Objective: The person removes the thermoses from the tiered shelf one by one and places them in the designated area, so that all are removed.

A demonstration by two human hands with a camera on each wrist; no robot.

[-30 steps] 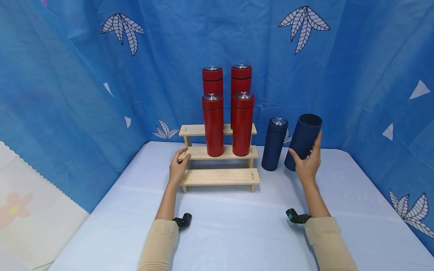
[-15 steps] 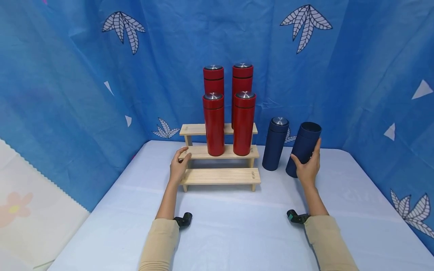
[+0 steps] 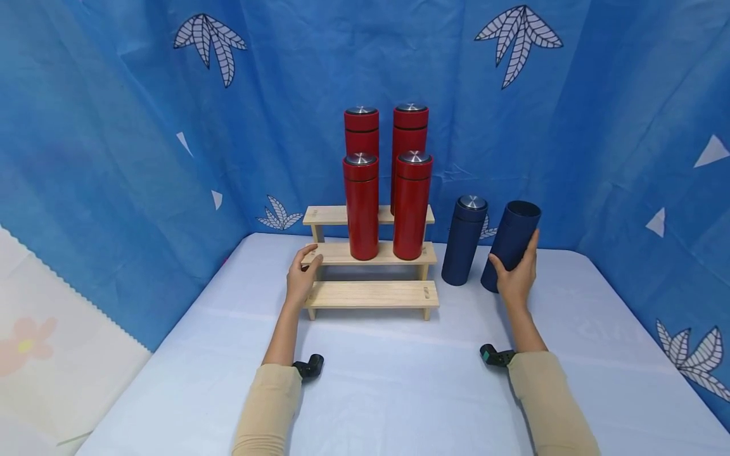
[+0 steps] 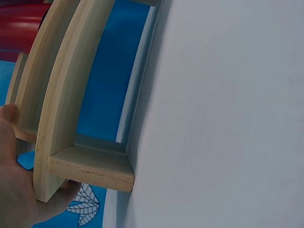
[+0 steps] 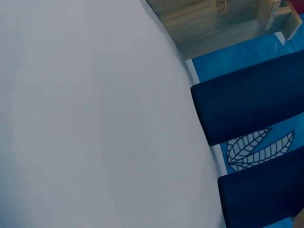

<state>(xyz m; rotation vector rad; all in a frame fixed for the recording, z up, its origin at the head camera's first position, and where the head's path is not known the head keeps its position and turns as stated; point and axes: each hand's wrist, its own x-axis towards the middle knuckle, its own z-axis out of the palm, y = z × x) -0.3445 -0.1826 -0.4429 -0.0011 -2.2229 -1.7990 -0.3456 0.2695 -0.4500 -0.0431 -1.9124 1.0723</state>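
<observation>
Your right hand (image 3: 518,278), right of centre in the head view, grips a navy bottle (image 3: 509,244), thumb on its left side and fingers along its right. The bottle slants right in the frame with its dark end uppermost; you cannot tell whether its base touches the white tablecloth (image 3: 399,392). Your left hand (image 3: 299,285), left of centre, holds the left end of a three-tier wooden stand (image 3: 373,295), thumb at the middle shelf. A second navy bottle (image 3: 464,244), its lid silvery, is just left of the one you grip, between it and the stand. Four red bottles (image 3: 362,209) stand near mid-frame, two on the middle shelf, two on the top one. Your tan sleeves (image 3: 265,408) enter from the bottom edge. A blue curtain (image 3: 308,63) printed with white leaves hangs behind, and a cream cloth (image 3: 51,386) shows at lower left
</observation>
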